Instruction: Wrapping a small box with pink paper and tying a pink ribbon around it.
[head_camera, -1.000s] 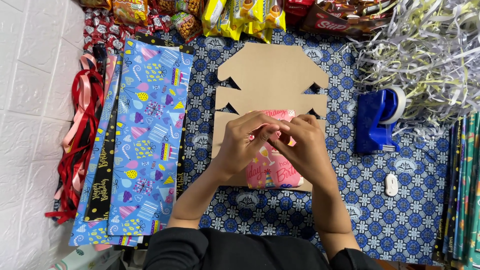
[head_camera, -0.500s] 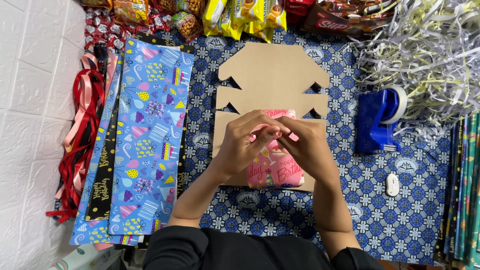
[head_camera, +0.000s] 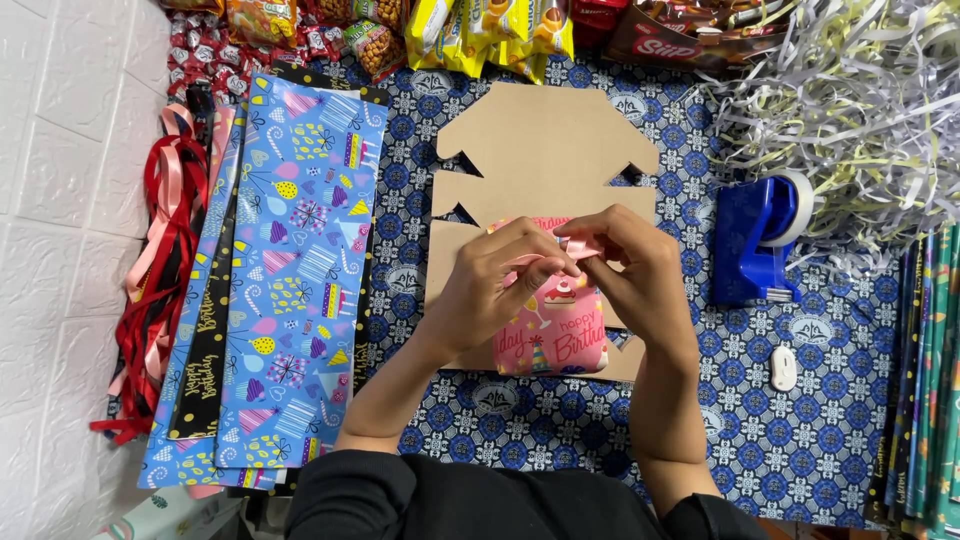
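A small box wrapped in pink birthday paper (head_camera: 555, 335) lies on a flat brown cardboard cut-out (head_camera: 545, 160). Both of my hands hover over the box's top. My left hand (head_camera: 495, 285) and my right hand (head_camera: 635, 270) each pinch a thin pink ribbon (head_camera: 578, 247) between thumb and fingertips, forming small loops above the box. The far half of the box is hidden under my fingers.
Blue and black sheets of party wrapping paper (head_camera: 290, 260) lie at the left beside red and pink ribbons (head_camera: 160, 250). A blue tape dispenser (head_camera: 755, 240) and a small white cutter (head_camera: 783, 367) sit at the right. Shredded paper (head_camera: 850, 100) and snack packets (head_camera: 480, 25) line the back.
My fingers have shifted the pink ribbon slightly, with the loops now pinched closer together above the box. The box and cardboard have not moved.
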